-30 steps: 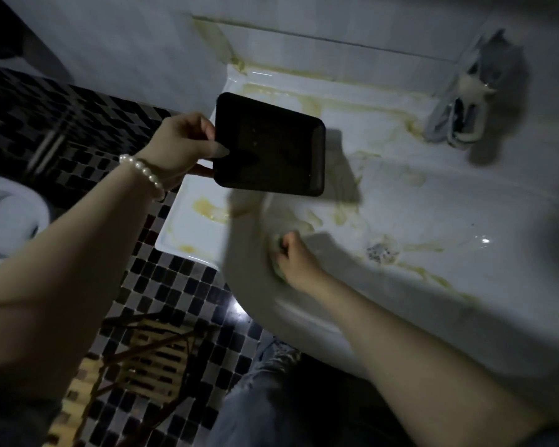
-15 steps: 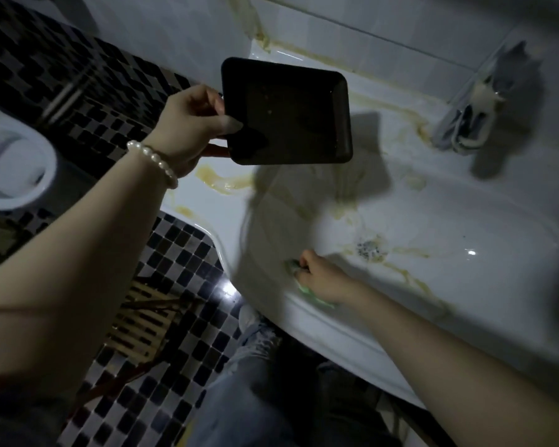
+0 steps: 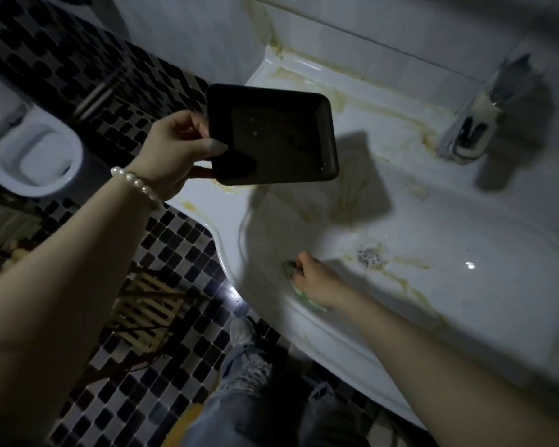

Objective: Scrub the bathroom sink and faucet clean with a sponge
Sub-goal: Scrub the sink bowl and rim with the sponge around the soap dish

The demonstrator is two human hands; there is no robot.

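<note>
A: Right hand point(image 3: 317, 283) status?
B: Grips sponge point(image 3: 299, 287), pressed on sink point(image 3: 465, 301) wall, drain point(image 3: 370, 257) just beyond it. Left hand point(image 3: 175, 153) pinches dark tray point(image 3: 271, 133) above the rim.

**Dim, tiled bathroom around you**

You stand on a black-and-white mosaic floor point(image 3: 175, 240) that catches a bright glare. A white toilet point(image 3: 33, 159) sits to your left, a wooden slatted rack point(image 3: 146, 308) lies below, and pale wall tiles point(image 3: 188, 30) rise ahead.
</note>
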